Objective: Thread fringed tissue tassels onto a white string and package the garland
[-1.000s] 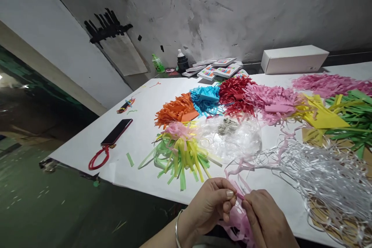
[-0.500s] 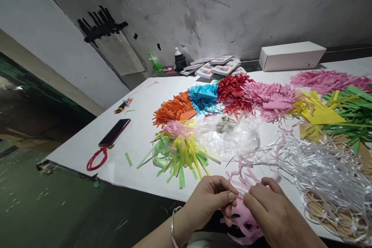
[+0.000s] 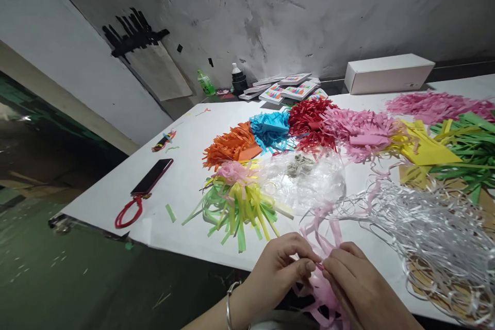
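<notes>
Close to the table's front edge, my left hand [image 3: 284, 268] pinches a pink paper tassel [image 3: 325, 289] between thumb and fingertips. My right hand [image 3: 361, 281] is closed on the same tassel, its fingertips meeting the left ones at the gathered middle. Loose pink strips spread above and below the hands; part of the tassel is hidden behind my fingers. Just left of them lies a tassel of green, yellow and pink strips [image 3: 242, 201]. A tangle of shiny white ribbon [image 3: 429, 227] lies to the right, partly over brown cardboard.
Bundles of orange [image 3: 228, 147], blue [image 3: 270, 129], red [image 3: 311, 121], pink [image 3: 359, 131] and yellow [image 3: 429, 147] fringed paper curve behind a clear plastic bag [image 3: 301, 180]. A phone [image 3: 152, 176] with a red cord lies left. Printed cards [image 3: 292, 88] and a white box [image 3: 389, 75] stand by the wall.
Both hands have shifted slightly, still pinching the pink tassel. Its loose strips have swung and bunched differently around the fingers. Everything else on the table stays in place.
</notes>
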Demonstrator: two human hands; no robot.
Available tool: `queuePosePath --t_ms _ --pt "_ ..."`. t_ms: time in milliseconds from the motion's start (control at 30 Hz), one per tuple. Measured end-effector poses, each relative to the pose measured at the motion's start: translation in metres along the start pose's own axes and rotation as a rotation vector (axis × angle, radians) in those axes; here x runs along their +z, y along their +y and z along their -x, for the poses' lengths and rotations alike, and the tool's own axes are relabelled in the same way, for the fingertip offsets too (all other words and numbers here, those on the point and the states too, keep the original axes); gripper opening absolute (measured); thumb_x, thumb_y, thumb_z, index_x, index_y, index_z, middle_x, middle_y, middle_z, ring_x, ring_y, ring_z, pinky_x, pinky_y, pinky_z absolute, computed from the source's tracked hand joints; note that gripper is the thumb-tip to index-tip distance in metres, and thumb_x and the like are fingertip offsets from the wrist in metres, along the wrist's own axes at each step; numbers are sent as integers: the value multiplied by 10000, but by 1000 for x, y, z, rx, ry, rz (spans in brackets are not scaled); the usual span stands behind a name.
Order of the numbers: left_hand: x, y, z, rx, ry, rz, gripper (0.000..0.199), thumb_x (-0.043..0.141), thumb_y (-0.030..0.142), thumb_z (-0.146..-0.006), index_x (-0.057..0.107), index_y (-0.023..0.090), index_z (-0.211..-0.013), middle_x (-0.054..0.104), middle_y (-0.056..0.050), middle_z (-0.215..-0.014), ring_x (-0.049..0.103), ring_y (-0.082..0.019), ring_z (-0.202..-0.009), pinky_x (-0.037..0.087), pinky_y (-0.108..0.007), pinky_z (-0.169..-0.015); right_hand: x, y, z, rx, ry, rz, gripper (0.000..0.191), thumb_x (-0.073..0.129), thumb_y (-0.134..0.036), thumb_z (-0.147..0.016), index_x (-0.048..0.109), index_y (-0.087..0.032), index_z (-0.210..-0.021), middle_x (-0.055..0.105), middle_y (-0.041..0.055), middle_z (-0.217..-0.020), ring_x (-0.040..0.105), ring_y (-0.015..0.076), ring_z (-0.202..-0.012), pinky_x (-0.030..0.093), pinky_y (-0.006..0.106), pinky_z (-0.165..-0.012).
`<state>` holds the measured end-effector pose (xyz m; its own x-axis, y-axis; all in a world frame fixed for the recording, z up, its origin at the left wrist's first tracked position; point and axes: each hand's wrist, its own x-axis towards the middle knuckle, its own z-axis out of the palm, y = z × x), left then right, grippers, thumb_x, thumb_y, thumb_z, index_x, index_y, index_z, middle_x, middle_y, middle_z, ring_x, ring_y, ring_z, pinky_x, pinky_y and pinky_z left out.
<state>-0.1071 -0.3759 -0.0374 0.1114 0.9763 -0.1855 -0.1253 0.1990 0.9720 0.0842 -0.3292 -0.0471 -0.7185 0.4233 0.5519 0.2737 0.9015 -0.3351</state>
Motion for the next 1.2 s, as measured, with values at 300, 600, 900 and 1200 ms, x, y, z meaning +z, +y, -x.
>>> queuePosePath --t_ms 300,600,900,1200 --pt "5 -10 5 61 103 -94 209 744 364 -843 798 164 -876 683 -77 -797 645 -135 -549 525 -238 -553 9 -6 5 153 49 -136 320 282 -161 -1043 483 -242 -808 581 -27 -671 556 131 -604 471 257 -619" --pt "10 -26 -2 -182 46 326 346 895 420 -652 751 122 -754 657 -19 -572 596 -102 -432 490 -179 -419 -4 -14 2 167 42 -122 299 348 -111 -1009 541 -245 -823 601 -11 -685 575 151 -617 473 282 -655" --pt "11 -25 -3 -184 45 315 308 902 391 -651 784 132 -769 670 -28 -618 604 -101 -419 455 -171 -392 16 -5 11 88 52 -33 281 355 -68 -975 474 -212 -764 519 -8 -654 469 145 -591 379 304 -611" --pt "9 -22 -4 -127 66 264 325 907 375 -640 785 149 -841 684 -23 -760 653 -114 -473 499 -202 -449 17 -4 13 180 -2 -96 287 315 -123 -1018 462 -221 -792 537 -12 -684 478 145 -608 395 278 -601"
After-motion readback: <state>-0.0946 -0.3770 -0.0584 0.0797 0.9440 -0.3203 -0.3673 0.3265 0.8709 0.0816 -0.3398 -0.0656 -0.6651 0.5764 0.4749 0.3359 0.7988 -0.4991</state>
